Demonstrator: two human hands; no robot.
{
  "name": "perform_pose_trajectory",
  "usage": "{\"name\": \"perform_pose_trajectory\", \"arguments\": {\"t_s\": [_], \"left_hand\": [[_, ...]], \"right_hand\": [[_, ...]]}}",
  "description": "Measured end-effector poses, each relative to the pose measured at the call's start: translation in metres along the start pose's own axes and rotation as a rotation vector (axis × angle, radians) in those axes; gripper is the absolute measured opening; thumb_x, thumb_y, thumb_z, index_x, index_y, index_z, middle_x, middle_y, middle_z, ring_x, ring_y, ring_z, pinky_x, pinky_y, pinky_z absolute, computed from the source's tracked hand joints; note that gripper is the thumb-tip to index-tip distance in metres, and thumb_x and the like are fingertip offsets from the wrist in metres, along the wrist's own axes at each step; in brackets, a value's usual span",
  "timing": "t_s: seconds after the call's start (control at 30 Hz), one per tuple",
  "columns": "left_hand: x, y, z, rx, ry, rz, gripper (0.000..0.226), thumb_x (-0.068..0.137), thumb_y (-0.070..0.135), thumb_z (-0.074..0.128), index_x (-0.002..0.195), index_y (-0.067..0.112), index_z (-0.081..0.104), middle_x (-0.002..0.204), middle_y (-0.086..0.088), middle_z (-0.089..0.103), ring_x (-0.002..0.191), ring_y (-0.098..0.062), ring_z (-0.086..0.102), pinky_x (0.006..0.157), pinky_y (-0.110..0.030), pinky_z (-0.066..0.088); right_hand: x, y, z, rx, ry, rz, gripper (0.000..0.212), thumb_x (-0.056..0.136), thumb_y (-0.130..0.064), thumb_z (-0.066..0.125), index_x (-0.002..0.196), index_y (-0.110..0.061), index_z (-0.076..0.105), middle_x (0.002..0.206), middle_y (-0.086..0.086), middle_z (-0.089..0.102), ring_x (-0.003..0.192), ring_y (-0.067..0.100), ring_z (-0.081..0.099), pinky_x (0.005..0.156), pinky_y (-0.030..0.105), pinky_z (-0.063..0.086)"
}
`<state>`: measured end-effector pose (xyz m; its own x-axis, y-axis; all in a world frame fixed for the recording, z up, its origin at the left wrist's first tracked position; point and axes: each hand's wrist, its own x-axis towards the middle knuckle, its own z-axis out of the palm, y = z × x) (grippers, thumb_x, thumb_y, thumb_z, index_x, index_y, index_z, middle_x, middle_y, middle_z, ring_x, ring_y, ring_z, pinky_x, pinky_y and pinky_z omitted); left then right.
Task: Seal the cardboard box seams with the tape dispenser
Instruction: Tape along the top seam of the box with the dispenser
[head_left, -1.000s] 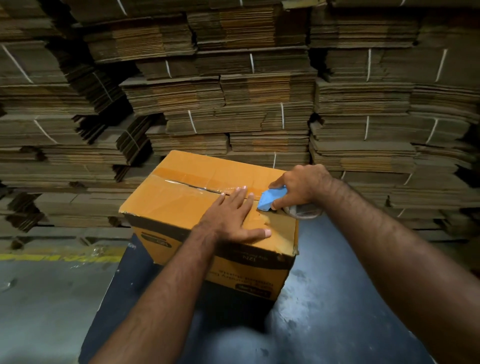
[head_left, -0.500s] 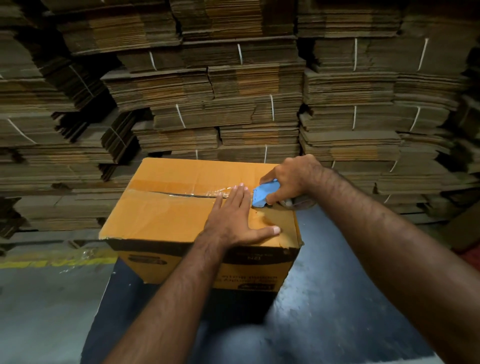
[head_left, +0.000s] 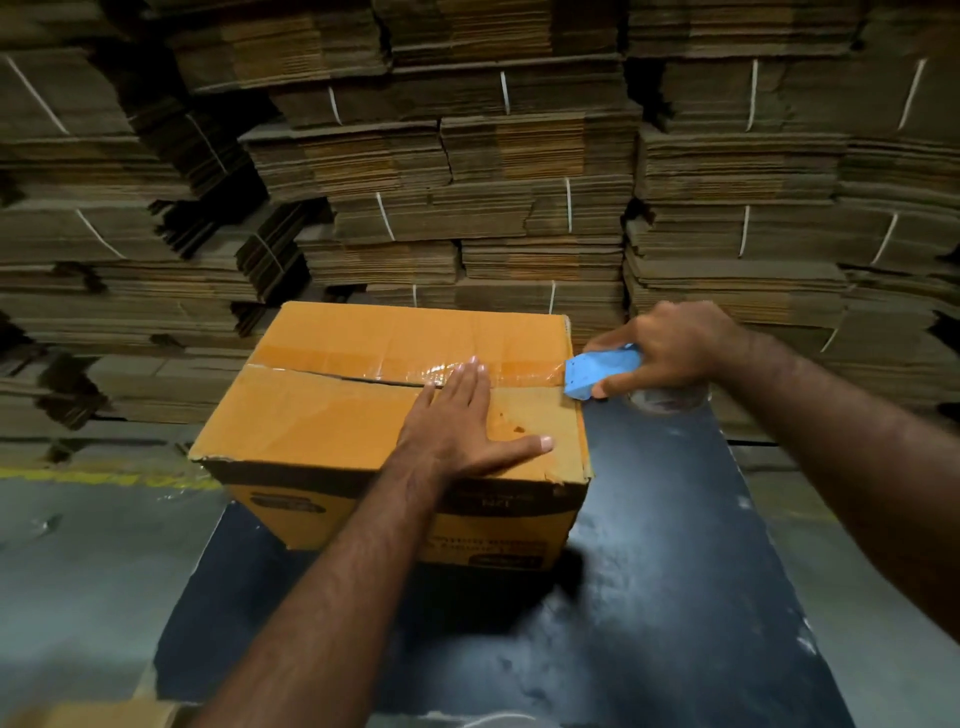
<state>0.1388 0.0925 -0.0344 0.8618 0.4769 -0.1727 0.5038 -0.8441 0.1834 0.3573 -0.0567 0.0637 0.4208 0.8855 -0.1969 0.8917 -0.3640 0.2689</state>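
Note:
An orange-brown cardboard box (head_left: 332, 415) stands on a dark table. Its top flaps meet in a centre seam, which still gapes a little to the left of my fingers. Clear shiny tape (head_left: 519, 371) lies along the seam from my fingertips to the box's right edge. My left hand (head_left: 462, 421) presses flat on the top, fingers spread, fingertips at the seam. My right hand (head_left: 670, 348) grips the blue tape dispenser (head_left: 597, 371), which sits just past the right edge of the box. The tape roll under that hand is blurred.
The dark table (head_left: 665, 597) runs to the right of and in front of the box. Tall stacks of bundled flat cardboard (head_left: 467, 182) form a wall right behind it. Grey floor with a yellow line (head_left: 93, 480) lies to the left.
My right hand has pulled the dispenser rightward along the seam, from over the box top to just beyond its right edge, laying tape. My left hand stays pressed on the top.

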Motion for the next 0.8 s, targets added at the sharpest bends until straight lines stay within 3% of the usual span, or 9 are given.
{"name": "perform_pose_trajectory", "arguments": {"t_s": [0.1,0.2,0.27,0.43,0.6,0.73,0.8], "left_hand": [[0.002,0.000,-0.002,0.018,0.036,0.054,0.127,0.068,0.101,0.016,0.159,0.013,-0.004,0.167,-0.003,-0.012,0.153,-0.017,-0.006,0.124,-0.047,0.001],[0.007,0.014,-0.006,0.020,0.018,0.233,0.107,0.084,0.086,0.023,0.159,0.014,-0.002,0.167,-0.003,-0.010,0.153,-0.018,-0.006,0.123,-0.041,-0.001],[0.018,0.032,-0.006,0.027,0.008,0.282,0.108,0.084,0.084,0.028,0.159,0.012,-0.002,0.167,-0.005,-0.010,0.153,-0.018,-0.007,0.124,-0.042,0.001],[0.036,0.061,-0.002,0.010,0.038,0.243,0.122,0.076,0.092,0.032,0.158,0.009,-0.004,0.166,-0.008,-0.011,0.153,-0.019,-0.008,0.124,-0.043,0.000],[0.038,0.058,0.011,0.099,0.049,0.222,0.118,0.077,0.089,0.028,0.158,0.012,-0.009,0.165,-0.006,-0.020,0.153,-0.018,-0.013,0.124,-0.043,0.000],[0.040,0.058,0.011,0.106,0.044,0.221,0.114,0.079,0.087,0.029,0.158,0.013,-0.009,0.164,-0.006,-0.022,0.152,-0.019,-0.014,0.124,-0.043,0.001],[0.039,0.058,0.012,0.100,0.052,0.221,0.114,0.080,0.087,0.029,0.158,0.013,-0.009,0.164,-0.006,-0.022,0.152,-0.019,-0.014,0.124,-0.043,0.001]], "right_hand": [[0.000,0.004,0.014,0.036,0.025,-0.019,0.090,0.066,-0.097,0.028,0.143,-0.051,0.041,0.115,-0.006,0.066,0.096,0.015,0.059,0.067,0.030,0.046],[0.000,0.006,0.021,0.087,0.045,-0.014,0.085,0.071,-0.094,0.033,0.143,-0.051,0.041,0.117,-0.004,0.066,0.099,0.017,0.059,0.072,0.033,0.047],[0.000,0.007,0.023,0.115,0.052,-0.010,0.084,0.071,-0.094,0.036,0.143,-0.052,0.041,0.118,-0.005,0.066,0.105,0.019,0.060,0.074,0.034,0.045],[-0.003,0.010,0.032,0.206,0.067,0.005,0.079,0.073,-0.091,0.039,0.142,-0.052,0.042,0.096,-0.011,0.057,0.087,0.011,0.052,0.072,0.031,0.043],[-0.008,0.022,0.046,0.300,0.108,-0.039,0.078,0.073,-0.090,0.039,0.141,-0.053,0.041,0.110,-0.009,0.067,0.087,0.009,0.052,0.073,0.032,0.045],[-0.016,0.043,0.068,0.340,0.093,-0.003,0.094,0.061,-0.101,0.024,0.142,-0.055,0.038,0.105,-0.006,0.067,0.088,0.012,0.056,0.069,0.032,0.042],[-0.016,0.044,0.077,0.383,0.066,0.029,0.087,0.066,-0.097,0.033,0.142,-0.054,0.039,0.101,-0.004,0.065,0.087,0.013,0.057,0.068,0.031,0.041]]}}
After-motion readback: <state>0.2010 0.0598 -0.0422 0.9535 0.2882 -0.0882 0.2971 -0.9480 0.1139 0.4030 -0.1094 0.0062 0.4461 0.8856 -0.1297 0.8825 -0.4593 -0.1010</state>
